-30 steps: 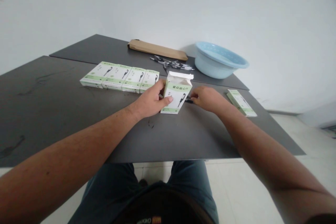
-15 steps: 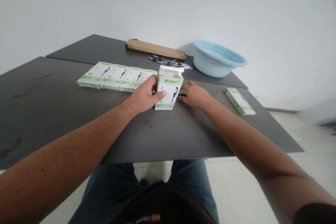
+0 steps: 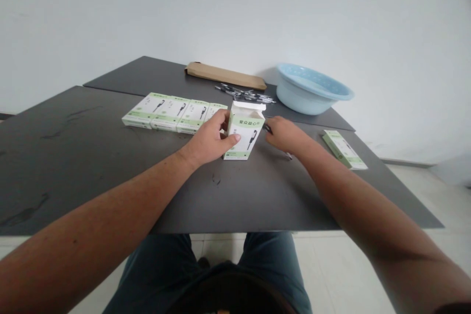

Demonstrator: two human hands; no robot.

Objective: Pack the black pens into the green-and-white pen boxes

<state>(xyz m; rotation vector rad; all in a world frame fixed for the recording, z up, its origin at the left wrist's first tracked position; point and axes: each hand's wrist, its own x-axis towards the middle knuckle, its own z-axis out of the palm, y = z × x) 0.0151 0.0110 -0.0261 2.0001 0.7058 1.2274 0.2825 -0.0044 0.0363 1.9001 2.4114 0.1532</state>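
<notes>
A white and green carton [image 3: 243, 138] stands upright on the dark table, its top flap raised and its mouth open. My left hand [image 3: 213, 137] grips it from the left side, thumb across the front panel. Just right of the carton, my right hand [image 3: 285, 133] is closed round a pen [image 3: 268, 128]; one end pokes out by the fingers and the other shows below the palm. Most of the pen is hidden by the hand. A loose pile of pens [image 3: 245, 93] lies behind the carton.
Several similar cartons lie flat in a row [image 3: 165, 112] on the left. Another carton [image 3: 345, 149] lies at the right. Behind stand a light blue basin [image 3: 305, 95] and a long brown cardboard piece [image 3: 226, 76] near the wall. The table's front edge [image 3: 243, 231] is close to my legs.
My right hand has lifted a pen from beside the carton and turned it, so its end shows below the palm. My left hand still grips the carton; the whole view has shifted slightly.
</notes>
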